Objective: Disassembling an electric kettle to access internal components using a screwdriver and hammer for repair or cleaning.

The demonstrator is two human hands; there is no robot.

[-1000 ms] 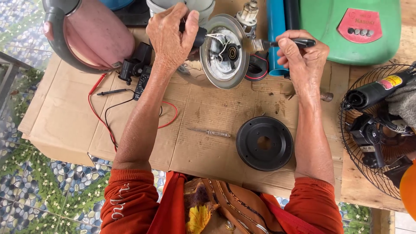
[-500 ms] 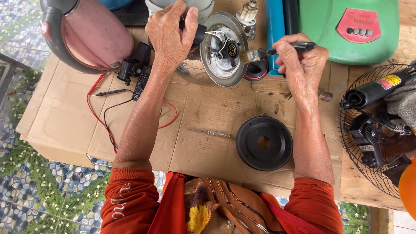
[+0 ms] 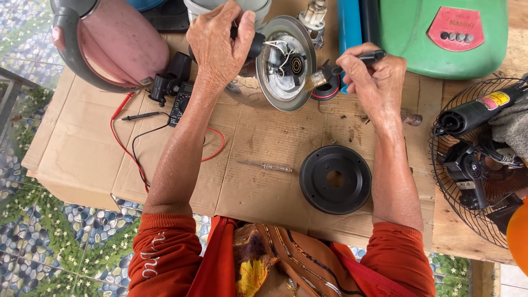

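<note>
Above the black round cover (image 3: 335,179), at the far edge of the cardboard sheet (image 3: 264,181), I've got the round metal base (image 3: 287,61) tipped on edge, open side toward my right. My left hand (image 3: 217,41) is wrapped tight around the black handle end behind it, fingers closed, so the base sits just right of that grip. My right hand (image 3: 369,77) is up and right of the cover, fingers pinched on a black-handled tool (image 3: 352,59); its brassy tip meets the base rim at the lower right. White wires and a small round part show inside the base.

Left of the cover: a slim screwdriver (image 3: 265,165) lying flat, well apart from both hands. Further left, a black multimeter (image 3: 180,103) with red and black leads. Far left, a pink kettle (image 3: 113,44). Right of the cover, a wire fan guard (image 3: 478,165). Up right, a green casing (image 3: 440,33).
</note>
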